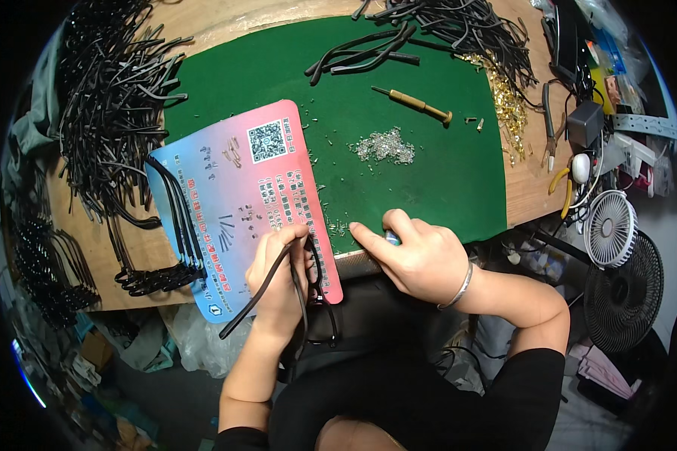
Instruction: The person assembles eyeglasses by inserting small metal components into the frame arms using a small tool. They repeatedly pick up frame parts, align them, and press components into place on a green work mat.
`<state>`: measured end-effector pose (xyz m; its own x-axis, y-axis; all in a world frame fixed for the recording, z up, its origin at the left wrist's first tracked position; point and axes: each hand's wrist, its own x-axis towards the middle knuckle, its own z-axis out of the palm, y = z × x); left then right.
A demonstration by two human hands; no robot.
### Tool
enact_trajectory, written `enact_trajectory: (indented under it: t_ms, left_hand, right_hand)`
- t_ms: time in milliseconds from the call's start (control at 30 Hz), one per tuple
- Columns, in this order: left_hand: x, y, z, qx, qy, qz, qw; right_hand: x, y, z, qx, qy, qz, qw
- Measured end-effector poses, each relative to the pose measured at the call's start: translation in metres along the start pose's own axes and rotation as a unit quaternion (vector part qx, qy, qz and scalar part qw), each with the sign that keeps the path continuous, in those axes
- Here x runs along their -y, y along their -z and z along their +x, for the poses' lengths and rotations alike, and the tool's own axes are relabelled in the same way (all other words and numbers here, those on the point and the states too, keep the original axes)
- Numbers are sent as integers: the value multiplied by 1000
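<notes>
Closed around a pair of black eyeglasses (pixel 257 299), my left hand (pixel 277 272) is over the lower part of a pink and blue printed pad (pixel 308 180). One temple of the glasses slants down to the left; the front rim hangs lower right, partly dark against my clothes. My right hand (pixel 429 259) stretches its index finger to a few tiny screws (pixel 338 227) beside the pad. Its other fingers curl around something with a small bluish end, mostly hidden. Farther off lies a heap of small silver screws (pixel 386 146) on the green mat (pixel 444 180).
A brass screwdriver (pixel 417 107) lies beyond the screws. Black temples (pixel 128 113) pile up at left and far right, with gold pieces (pixel 508 105) at the mat's right edge. Several black glasses (pixel 184 218) overlap the pad's left side. A white fan (pixel 611 228) stands right.
</notes>
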<state>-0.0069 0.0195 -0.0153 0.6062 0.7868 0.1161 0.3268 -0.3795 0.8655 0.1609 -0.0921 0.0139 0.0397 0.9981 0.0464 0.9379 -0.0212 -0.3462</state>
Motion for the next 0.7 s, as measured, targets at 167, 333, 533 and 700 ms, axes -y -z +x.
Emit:
enact_trajectory:
  t_ms: [167,333,533,700]
  left_hand:
    - [-2,-2,-6,7,12,-11,1000]
    - [-3,2,-3,30,10,-23,999]
    - [-2,4,0,37,20,-34,999]
    - [-1,12,6,63,78,-66,993]
  right_hand:
    - [4,-4,3,-2,-14,-34,999]
    - [8,1,5,14,-50,-20,998]
    - [9,0,7,12,-26,-43,999]
    - [-3,16,19,116,-31,126,985]
